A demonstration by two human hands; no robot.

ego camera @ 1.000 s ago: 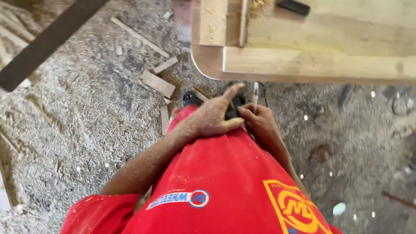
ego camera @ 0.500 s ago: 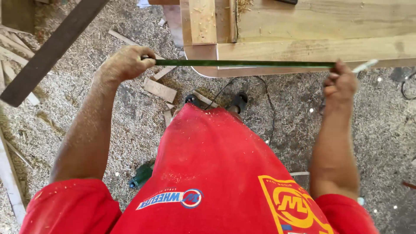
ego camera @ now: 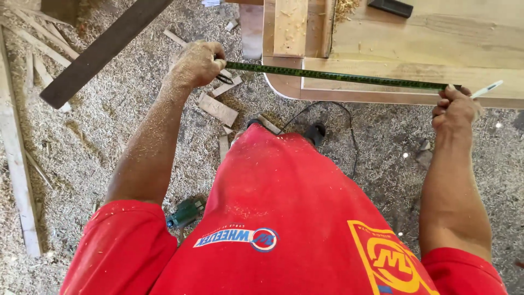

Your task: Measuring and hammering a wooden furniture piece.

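Along the near edge of the wooden frame, the green measuring tape now stretches taut, left hand gripping its case end, right hand pinching its far end beside a white pen, both hands up from a second ago.

One head-worn camera looks steeply down, close over the person's red shirt, toward the bench's near edge.

One green measuring tape stretched out; one white pen; two bare hands, the left hand and the right hand; one long dark plank; one pale wooden frame; one green power tool; one black cable; about four short pale wood offcuts on the sawdust.
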